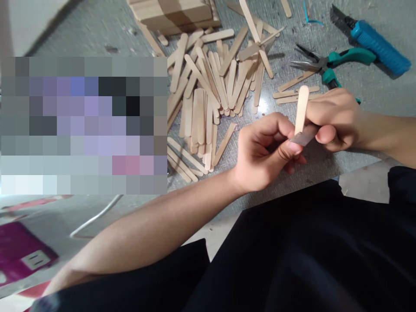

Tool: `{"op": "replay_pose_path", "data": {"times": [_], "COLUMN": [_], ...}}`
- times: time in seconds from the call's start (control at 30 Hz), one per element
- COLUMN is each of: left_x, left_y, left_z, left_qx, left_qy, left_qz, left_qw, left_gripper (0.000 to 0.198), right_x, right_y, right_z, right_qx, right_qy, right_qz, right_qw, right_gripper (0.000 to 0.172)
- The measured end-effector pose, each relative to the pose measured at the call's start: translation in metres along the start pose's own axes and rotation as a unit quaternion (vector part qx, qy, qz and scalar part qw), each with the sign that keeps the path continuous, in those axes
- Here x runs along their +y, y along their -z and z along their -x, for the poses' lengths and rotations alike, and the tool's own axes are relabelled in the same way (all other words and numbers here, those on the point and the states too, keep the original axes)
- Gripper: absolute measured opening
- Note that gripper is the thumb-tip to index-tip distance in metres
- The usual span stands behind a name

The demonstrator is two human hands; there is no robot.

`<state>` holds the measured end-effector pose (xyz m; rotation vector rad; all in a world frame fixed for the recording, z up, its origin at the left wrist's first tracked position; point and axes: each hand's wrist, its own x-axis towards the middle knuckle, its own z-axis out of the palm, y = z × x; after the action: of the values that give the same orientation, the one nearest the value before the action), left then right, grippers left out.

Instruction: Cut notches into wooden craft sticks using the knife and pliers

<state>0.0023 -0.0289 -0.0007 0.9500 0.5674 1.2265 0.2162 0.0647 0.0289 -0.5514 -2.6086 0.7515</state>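
Note:
My left hand point(261, 151) is closed, with thumb and fingers pinching the lower end of a wooden craft stick point(302, 106) that points up. A thin grey metal blade point(305, 136) lies across the base of the stick, close to my left thumb. My right hand point(338, 115) is closed with its fingers curled, and the blade's right end runs in between them. How far the stick extends below the blade is hidden by my fingers.
Loose craft sticks point(199, 115) lie in a heap left of my hands, beside some crossed sticks point(259, 43). A wooden block-like stack point(175, 17) stands behind. Green-handled pliers point(351, 56) and a blue utility knife point(380, 47) lie at right. A purple power socket box point(22, 255) sits lower left.

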Motion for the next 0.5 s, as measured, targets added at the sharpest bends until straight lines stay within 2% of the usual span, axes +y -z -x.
{"op": "replay_pose_path", "data": {"times": [0.13, 0.37, 0.5], "left_x": [0.004, 0.015, 0.019], "left_y": [0.002, 0.008, 0.008], "left_z": [-0.001, -0.006, -0.005], "left_qx": [-0.015, -0.043, -0.040], "left_qy": [-0.004, -0.021, 0.005], "left_qz": [-0.013, -0.098, -0.134], "left_qw": [1.000, 0.994, 0.990], "left_gripper": [0.034, 0.037, 0.039], "right_x": [-0.001, -0.001, -0.004], "right_y": [0.003, 0.005, 0.006], "right_z": [0.002, 0.005, 0.005], "right_qx": [-0.024, -0.066, -0.100], "right_qy": [-0.008, -0.005, -0.033], "right_qz": [-0.016, -0.068, -0.097], "right_qw": [1.000, 0.995, 0.990], "right_gripper": [0.075, 0.083, 0.089]}}
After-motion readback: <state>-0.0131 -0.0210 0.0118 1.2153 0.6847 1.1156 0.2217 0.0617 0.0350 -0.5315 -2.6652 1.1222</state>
